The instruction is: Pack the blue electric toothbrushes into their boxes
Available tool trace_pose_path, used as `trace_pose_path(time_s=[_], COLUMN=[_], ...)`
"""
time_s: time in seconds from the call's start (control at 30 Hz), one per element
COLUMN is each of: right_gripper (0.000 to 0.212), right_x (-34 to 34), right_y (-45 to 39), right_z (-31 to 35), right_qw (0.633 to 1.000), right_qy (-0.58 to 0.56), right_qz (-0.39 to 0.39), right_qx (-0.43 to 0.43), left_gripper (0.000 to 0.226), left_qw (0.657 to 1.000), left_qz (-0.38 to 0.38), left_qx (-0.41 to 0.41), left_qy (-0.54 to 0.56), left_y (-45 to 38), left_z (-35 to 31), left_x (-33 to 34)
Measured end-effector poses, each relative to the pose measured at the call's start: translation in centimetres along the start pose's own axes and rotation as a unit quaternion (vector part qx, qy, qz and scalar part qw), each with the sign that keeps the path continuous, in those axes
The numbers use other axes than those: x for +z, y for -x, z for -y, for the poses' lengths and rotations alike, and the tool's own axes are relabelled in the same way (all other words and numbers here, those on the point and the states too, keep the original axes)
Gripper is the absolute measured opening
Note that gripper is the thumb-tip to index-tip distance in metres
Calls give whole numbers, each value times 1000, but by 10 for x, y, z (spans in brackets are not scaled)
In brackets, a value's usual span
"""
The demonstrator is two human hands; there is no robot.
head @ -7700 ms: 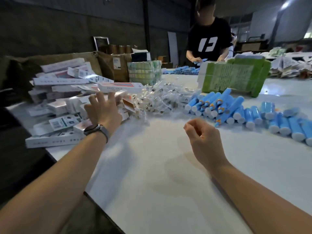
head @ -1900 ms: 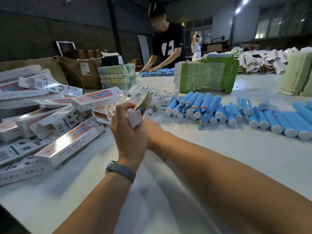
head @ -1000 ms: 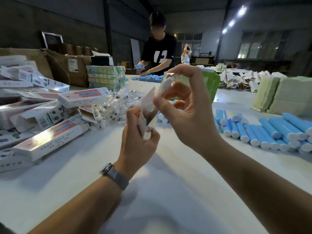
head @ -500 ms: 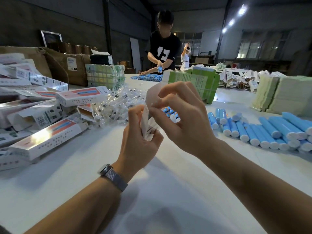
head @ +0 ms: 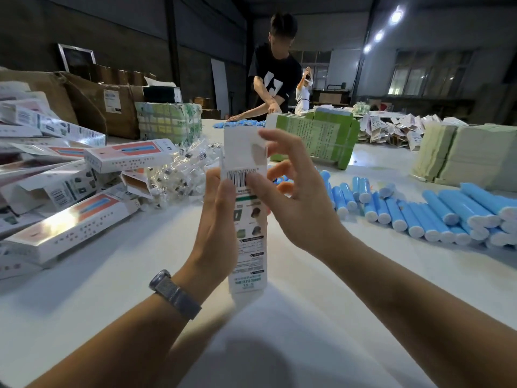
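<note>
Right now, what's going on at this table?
A person is packing blue toothbrushes. Their left hand holds a white box upright while the right hand works its top flap, which stands open. Blue toothbrushes lie on the table to the right, more boxes piled to the left.

Place: a warehouse packing floor.
Table: one long white table [head: 307,345] heaped with printed cartons [head: 70,231] at left and rows of blue toothbrush handles [head: 447,214] at right.
Far side: a worker in black [head: 275,79] sorting stock.
Background: bare dark walls, brown shipping boxes [head: 112,107], strip lights.
</note>
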State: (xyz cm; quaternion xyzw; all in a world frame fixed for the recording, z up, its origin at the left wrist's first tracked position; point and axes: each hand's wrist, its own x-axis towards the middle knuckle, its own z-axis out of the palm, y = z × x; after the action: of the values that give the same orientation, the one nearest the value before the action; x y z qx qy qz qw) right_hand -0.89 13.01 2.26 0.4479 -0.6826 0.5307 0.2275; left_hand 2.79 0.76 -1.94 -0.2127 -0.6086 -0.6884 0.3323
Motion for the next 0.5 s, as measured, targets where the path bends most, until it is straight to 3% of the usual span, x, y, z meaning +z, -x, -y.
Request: trace_pose_path(time_s=[0.1,0.37,0.5], right_gripper=[36,39,30], right_x=[7,9,7], right_y=[5,9,8], right_z=[-3,-5,-3], right_qw=[997,994,990], right_qy=[-48,-103,-132], right_qz=[-24,-34,-33], right_qx=[49,24,31], left_gripper=[24,29,19], left_qw=[999,976,979], left_qz=[5,12,12], left_qx=[19,150,149], left_qy=[-50,-155,-138], left_y=[2,0,-1], left_z=[2,-1,1], left_x=[0,0,-2])
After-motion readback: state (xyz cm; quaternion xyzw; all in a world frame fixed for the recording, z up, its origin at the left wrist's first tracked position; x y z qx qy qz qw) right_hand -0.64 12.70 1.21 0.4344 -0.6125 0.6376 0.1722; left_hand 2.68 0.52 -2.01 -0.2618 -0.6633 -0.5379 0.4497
